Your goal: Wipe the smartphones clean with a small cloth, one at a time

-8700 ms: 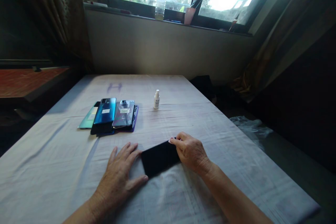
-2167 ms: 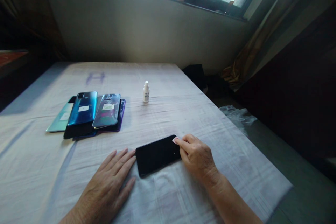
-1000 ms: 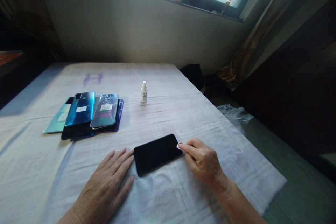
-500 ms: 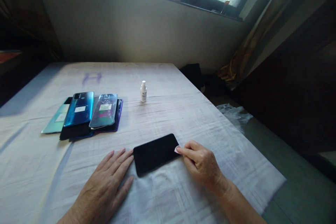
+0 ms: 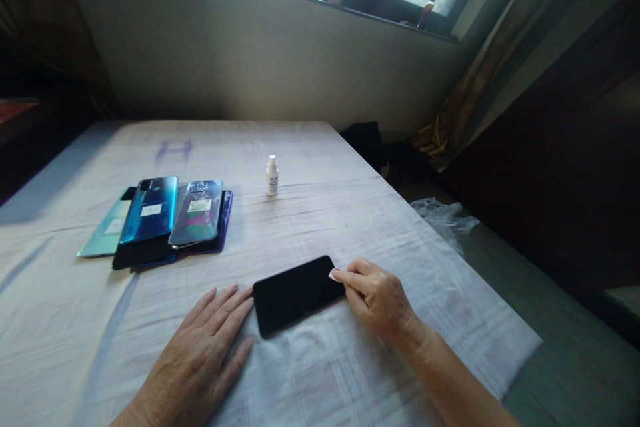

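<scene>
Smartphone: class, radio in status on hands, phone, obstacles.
Left hand palm-down at left end of smartphone; right hand holding white pad at right end. Smartphone lying screen up. White bottle upright beyond, obstructing neither hand.

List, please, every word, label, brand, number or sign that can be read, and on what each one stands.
No text can be read with certainty.
Purple mark on the tablecloth: resembles "H", but blurred; perhaps not a letter.
White bottle: dark print on its label, too small to read.
Blue phone: white sticker, unreadable.
Grey phone: white sticker, unreadable.
Mint phone: pale sticker, unreadable.
Black phone: no text visible on it.
</scene>
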{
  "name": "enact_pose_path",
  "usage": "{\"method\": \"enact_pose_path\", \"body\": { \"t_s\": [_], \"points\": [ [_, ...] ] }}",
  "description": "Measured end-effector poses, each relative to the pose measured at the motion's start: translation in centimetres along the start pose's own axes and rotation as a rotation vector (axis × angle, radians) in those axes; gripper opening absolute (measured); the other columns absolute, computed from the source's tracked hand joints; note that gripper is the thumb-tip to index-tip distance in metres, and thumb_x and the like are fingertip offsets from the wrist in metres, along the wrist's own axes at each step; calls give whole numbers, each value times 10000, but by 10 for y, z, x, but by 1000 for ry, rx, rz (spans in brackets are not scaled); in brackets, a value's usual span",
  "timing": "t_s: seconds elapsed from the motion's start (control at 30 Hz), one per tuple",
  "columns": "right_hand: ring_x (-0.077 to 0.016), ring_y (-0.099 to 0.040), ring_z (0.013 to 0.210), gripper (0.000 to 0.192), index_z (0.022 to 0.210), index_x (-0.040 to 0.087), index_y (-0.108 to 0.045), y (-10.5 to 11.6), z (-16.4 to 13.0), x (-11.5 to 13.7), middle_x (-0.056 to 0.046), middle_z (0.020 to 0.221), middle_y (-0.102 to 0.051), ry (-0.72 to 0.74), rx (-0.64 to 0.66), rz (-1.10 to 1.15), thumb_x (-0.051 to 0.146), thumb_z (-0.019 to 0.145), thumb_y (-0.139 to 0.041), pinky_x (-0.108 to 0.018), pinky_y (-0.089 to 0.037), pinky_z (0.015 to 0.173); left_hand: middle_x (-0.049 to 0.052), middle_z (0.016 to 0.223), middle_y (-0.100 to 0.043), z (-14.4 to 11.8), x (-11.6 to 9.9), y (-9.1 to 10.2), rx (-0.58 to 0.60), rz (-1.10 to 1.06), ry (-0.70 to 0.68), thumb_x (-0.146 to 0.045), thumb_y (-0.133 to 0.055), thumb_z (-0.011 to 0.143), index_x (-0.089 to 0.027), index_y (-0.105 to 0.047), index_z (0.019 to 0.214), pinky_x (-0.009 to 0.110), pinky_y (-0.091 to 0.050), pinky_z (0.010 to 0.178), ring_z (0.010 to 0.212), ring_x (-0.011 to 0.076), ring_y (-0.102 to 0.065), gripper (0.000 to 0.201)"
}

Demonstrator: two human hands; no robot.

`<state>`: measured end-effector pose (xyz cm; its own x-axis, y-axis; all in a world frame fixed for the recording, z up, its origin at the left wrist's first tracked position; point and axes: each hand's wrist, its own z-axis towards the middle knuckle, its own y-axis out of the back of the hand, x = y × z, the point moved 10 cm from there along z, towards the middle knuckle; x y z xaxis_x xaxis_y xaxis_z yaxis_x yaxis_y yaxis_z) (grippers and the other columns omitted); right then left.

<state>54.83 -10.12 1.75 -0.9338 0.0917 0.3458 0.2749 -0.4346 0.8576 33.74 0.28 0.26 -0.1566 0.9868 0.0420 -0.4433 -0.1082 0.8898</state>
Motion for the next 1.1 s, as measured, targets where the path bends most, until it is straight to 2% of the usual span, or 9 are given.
{"method": "enact_pose_path", "body": {
  "t_s": [0.1,0.2,0.27,0.4,0.5,0.63,0.7,0.87,1.1],
  "points": [
    [-166,-663,732,349,1042,217,-774,-2,11,-6,-47,817,-682,-22,6,52,86,871,-500,-261,-512,674,83,1361,-661,-1,-2,0,-1,18,-24,-400,-513,955,-168,-587,1338,403,-371,1134,1250,258,-616,453],
    [-157,-662,707,300,985,213,-786,5,15,-11,-39,768,-671,-112,-42,243,145,903,-506,-256,-527,670,76,1355,-665,-1,-1,0,-1,11,-22,-404,-525,950,-175,-571,1355,406,-342,1154,1247,257,-615,467],
    [-148,-661,673,269,945,209,-790,9,14,-15,-33,753,-660,-226,-52,393,203,918,-522,-240,-526,618,73,1336,-676,1,0,2,-2,-6,-11,-398,-531,946,-186,-574,1343,420,-342,1154,1229,260,-623,452],
    [-105,-609,511,249,925,209,-790,4,7,-14,-35,812,-669,-404,52,562,304,906,-561,-209,-446,433,54,1160,-727,6,8,11,-34,-89,70,-334,-522,962,-230,-633,1190,432,-392,1116,1079,241,-677,273],
    [-92,-577,449,279,896,205,-777,-2,2,-15,-25,799,-670,-498,88,650,412,884,-590,-205,-407,384,18,984,-720,12,12,20,-79,-194,127,-308,-515,983,-264,-651,1074,404,-461,1036,931,213,-687,169],
    [-94,-505,332,367,819,190,-702,-21,-8,-15,60,504,-520,-660,229,768,535,888,-598,-183,-277,310,-1,853,-677,24,9,26,-73,-403,186,-275,-529,991,-270,-649,955,313,-518,776,791,180,-652,126],
    [-81,-473,287,372,811,185,-672,-24,-9,-9,80,488,-487,-677,273,797,539,896,-591,-176,-225,288,3,829,-667,36,4,32,-82,-494,209,-265,-535,993,-264,-648,931,291,-503,710,770,173,-642,129],
    [-68,-463,253,372,857,177,-678,-23,-7,8,55,625,-567,-687,325,799,543,859,-612,-172,-172,221,3,787,-670,68,-16,47,-177,-594,187,-261,-555,995,-248,-658,928,286,-489,665,715,159,-638,123],
    [-60,-447,274,327,866,179,-716,-24,-1,18,46,617,-569,-649,321,787,490,863,-611,-167,-193,221,31,813,-693,83,-24,32,-223,-555,186,-298,-573,992,-232,-685,937,332,-489,703,748,184,-651,141]
  ]
}}
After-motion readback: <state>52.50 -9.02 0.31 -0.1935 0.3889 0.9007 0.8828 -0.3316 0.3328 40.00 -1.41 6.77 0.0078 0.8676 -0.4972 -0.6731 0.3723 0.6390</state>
